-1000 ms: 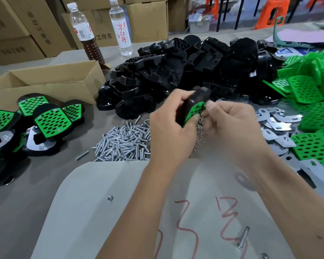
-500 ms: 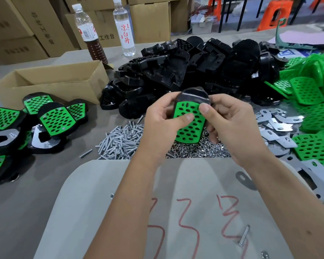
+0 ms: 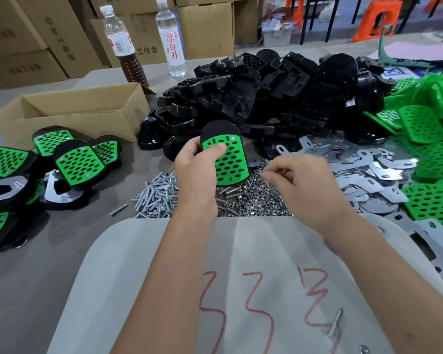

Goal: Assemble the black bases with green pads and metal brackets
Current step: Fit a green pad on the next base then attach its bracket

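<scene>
Fastening is the step we are judging to be in hand. Our left hand (image 3: 197, 172) is gripping a black base (image 3: 218, 130) with a green pad (image 3: 229, 162) seated on its face, thumb lying across the pad's upper part and fingers wrapped behind, holding it upright above the surface (image 3: 49, 251) near the middle of our view. Our right hand (image 3: 299, 180) is hovering at about three o'clock from the pad, over the pile of nuts (image 3: 256, 198), with thumb and forefinger drawn together; whether they are pinching a nut we cannot tell, since nothing small is showing clearly between them.

Screws (image 3: 156, 192) are lying at seven o'clock from the held base, loose metal brackets (image 3: 363, 169) at three to four o'clock, spare black bases (image 3: 266, 90) heaped at twelve, loose green pads (image 3: 435, 159) far out at three, and finished pieces (image 3: 77, 164) at nine.

Next, as we are reading it, the move is calling for one nut or screw lifted cleanly from the heap, then lined up with a corner hole of the pad while the left hand is keeping the base steady. A bracket is not visibly fitted on this piece yet.
</scene>
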The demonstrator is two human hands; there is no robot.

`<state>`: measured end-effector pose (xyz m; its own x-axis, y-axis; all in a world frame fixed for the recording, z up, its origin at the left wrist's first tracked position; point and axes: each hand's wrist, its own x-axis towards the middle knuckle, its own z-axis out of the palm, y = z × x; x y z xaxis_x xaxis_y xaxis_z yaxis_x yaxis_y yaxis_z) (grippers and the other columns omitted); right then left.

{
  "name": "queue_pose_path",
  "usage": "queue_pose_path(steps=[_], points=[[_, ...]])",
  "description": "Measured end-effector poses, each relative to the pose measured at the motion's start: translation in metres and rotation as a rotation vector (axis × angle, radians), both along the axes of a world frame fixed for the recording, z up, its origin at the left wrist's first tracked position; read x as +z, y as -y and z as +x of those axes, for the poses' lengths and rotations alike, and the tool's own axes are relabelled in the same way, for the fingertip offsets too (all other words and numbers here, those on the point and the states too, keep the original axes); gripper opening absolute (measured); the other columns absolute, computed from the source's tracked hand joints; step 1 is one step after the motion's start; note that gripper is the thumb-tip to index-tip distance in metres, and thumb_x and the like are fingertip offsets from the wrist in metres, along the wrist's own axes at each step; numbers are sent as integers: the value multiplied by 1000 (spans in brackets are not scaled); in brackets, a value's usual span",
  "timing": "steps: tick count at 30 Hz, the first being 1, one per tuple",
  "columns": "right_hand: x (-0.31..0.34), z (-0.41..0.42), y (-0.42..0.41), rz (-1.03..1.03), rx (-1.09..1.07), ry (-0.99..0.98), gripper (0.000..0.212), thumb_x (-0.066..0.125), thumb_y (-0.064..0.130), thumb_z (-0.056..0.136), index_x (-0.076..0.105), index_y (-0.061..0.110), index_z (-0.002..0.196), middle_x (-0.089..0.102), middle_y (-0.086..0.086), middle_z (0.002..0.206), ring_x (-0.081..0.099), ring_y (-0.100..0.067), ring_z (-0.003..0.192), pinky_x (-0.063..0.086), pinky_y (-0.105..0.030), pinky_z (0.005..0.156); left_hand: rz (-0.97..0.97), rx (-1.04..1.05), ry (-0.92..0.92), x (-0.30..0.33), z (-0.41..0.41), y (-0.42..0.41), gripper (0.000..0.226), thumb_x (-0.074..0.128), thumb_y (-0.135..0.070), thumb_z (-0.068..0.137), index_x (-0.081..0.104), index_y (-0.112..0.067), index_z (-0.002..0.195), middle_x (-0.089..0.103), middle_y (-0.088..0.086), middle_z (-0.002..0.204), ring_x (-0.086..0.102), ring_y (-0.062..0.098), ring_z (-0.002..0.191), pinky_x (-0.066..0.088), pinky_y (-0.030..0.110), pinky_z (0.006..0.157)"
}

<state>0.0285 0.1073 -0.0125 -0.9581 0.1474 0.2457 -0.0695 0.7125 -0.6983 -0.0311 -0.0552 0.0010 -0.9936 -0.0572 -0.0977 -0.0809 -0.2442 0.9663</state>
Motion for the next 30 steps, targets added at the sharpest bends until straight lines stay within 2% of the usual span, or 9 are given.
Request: queue_pose_path(steps=[3, 6, 11, 13, 17, 21, 26, 28, 30], points=[[1, -1, -4, -429, -39, -103, 21, 71, 13, 98, 76, 21, 79, 64, 8, 59, 53, -4, 49, 41, -13, 49, -21, -69, 11, 2, 6, -5, 27, 61, 4, 90, 74, -9, 110, 78, 15, 106, 74, 37, 101, 64, 54, 86], [4, -1, -7, -746, -17, -101, 24, 66, 12, 102, 72, 21, 81, 75, -12, 80, 68, -16, 62, 51, -24, 46, -29, -100, 24, 4, 10, -11, 31, 59, 8, 93, 73, -6, 117, 76, 19, 116, 71, 40, 112, 57, 64, 96], [-2, -2, -11, -525, -79, -83, 15, 75, 18, 96, 74, 20, 82, 68, 0, 62, 52, -9, 49, 41, -23, 47, -25, -68, 16, 3, 13, -17, 30, 60, 4, 98, 69, -10, 122, 76, 14, 116, 72, 33, 112, 57, 61, 98], [0, -1, -6, -499, -41, -130, 15, 80, 21, 92, 71, 17, 81, 67, -7, 63, 50, -12, 53, 39, -28, 52, -31, -45, 3, 1, 13, -19, 28, 61, 0, 100, 67, -15, 122, 76, 10, 115, 74, 30, 109, 60, 58, 96], [1, 0, 7, -413, 13, -181, 13, 83, 16, 88, 75, 20, 79, 69, 1, 68, 55, -8, 60, 45, -29, 58, -45, -35, -16, -5, 12, -23, 26, 63, -7, 102, 64, -19, 125, 77, 5, 113, 76, 24, 103, 65, 46, 84], [-2, 0, 9, -446, 2, -178, 22, 74, -2, 92, 79, 19, 93, 74, 8, 79, 72, -8, 64, 59, -26, 65, -58, 0, -47, -9, 12, -27, 25, 64, -9, 102, 63, -19, 125, 78, -2, 106, 76, 21, 101, 62, 31, 70], [-1, 2, 13, -391, -12, -290, 21, 74, -8, 89, 78, 12, 94, 76, 1, 83, 76, -13, 68, 64, -28, 67, -133, 17, -134, -11, 13, -29, 24, 66, -7, 100, 63, -23, 117, 78, 2, 108, 76, 25, 103, 61, 56, 93], [2, 4, 13, -315, -23, -326, 22, 76, -9, 86, 76, 13, 87, 74, 2, 76, 74, -12, 64, 63, -28, 64, -153, 13, -176, -10, 15, -31, 25, 66, -4, 99, 63, -24, 114, 77, 4, 108, 75, 24, 103, 59, 58, 94], [6, 5, 14, -88, 10, -378, 21, 74, -11, 83, 75, 10, 82, 71, 2, 73, 70, -15, 65, 59, -35, 65, -197, 11, -235, -10, 19, -33, 29, 66, -2, 98, 62, -21, 119, 77, 4, 109, 75, 19, 103, 60, 52, 95]])
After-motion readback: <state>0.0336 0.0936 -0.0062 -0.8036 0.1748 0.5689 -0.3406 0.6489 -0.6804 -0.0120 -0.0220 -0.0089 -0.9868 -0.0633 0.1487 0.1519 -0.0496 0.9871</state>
